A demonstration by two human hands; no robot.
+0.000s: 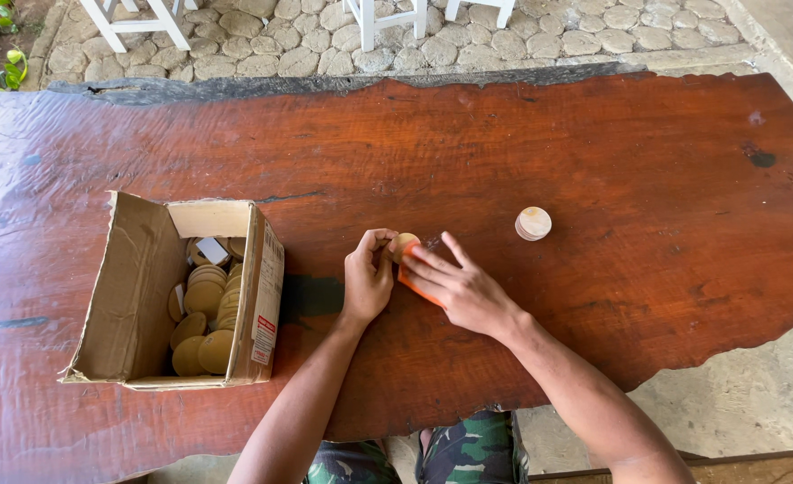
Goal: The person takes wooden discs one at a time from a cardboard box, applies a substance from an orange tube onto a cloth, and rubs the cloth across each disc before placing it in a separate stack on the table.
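While both hands meet near the middle of the tabletop [594, 161], the small round wooden disc [405, 244] sits right between them — pinched at its left edge by the curled fingers of the left hand [367, 278], with the right hand [459, 287] just to its right. The right hand lies mostly flat, fingers extended, pressing an orange block [412, 283] against the disc's near-right side; the block's long axis runs diagonally, from far-left to near-right. Both hands touch the work, neither nearer than the other.

To the right, well apart, a short stack of discs [533, 223] stands on bare wood. To the left, an open cardboard box [137, 287] holds many more discs — its right wall near the left wrist. Open room lies far and right; the near edge is close behind the forearms.
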